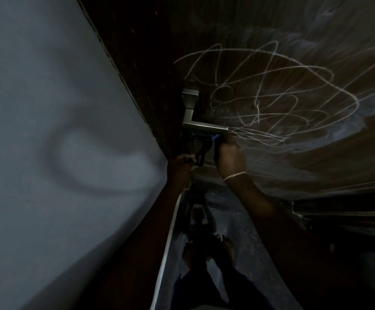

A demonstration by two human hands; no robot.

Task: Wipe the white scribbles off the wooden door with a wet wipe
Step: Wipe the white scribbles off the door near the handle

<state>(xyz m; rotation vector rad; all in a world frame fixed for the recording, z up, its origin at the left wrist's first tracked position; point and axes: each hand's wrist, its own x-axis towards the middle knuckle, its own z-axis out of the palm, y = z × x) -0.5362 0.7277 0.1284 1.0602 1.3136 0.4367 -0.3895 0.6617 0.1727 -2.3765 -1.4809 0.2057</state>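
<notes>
Reaching in under the door handle (pixel 204 126), I have my right hand (pixel 229 155) up against the wooden door (pixel 294 153) near its handle-side edge. The back of the hand faces me, so I cannot tell how its fingers lie. A small blue bit (pixel 216 137) shows at their tips. It may be the wet wipe, but it is too dark to say. My left hand (pixel 183 161) sits just beside and lower, fingers curled round the bottom end of a dark object (pixel 201 148) that I cannot identify.

The white scribbles (pixel 271 97) loop thickly over the door from the handle out towards its middle, sharp and unbroken. Their lowest strands run just beside my right fingertips. Pale hazy patches lie around the outer loops; I take them for smeared chalk, though that is a guess. By my reckoning the wiping has hardly begun, and nearly all the lines are left to clear.
</notes>
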